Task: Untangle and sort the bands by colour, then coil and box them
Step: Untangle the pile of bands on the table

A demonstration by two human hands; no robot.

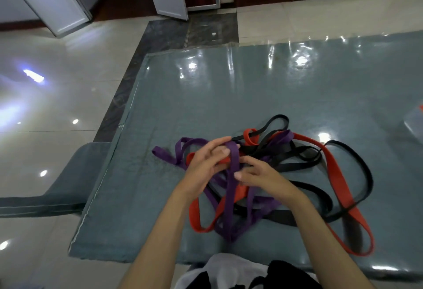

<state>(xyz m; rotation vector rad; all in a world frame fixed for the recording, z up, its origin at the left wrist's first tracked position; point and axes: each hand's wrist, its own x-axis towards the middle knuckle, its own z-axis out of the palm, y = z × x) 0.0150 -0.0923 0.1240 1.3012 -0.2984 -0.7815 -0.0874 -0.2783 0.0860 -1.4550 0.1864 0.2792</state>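
My left hand [207, 163] grips a purple band [233, 174], fingers curled round it, lifted off the tangle near the desk's [229, 96] front edge. My right hand [258, 175] hovers beside it, fingers loosely spread. Red bands [336, 174] and black bands [364, 169] trail rightward. A clear box [415, 121] sits at the right edge.

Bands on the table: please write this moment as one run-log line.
stage: untangling | left hand: holds purple band | right hand: in the tangle, grip unclear | red bands, black bands: tangled | boxed: none
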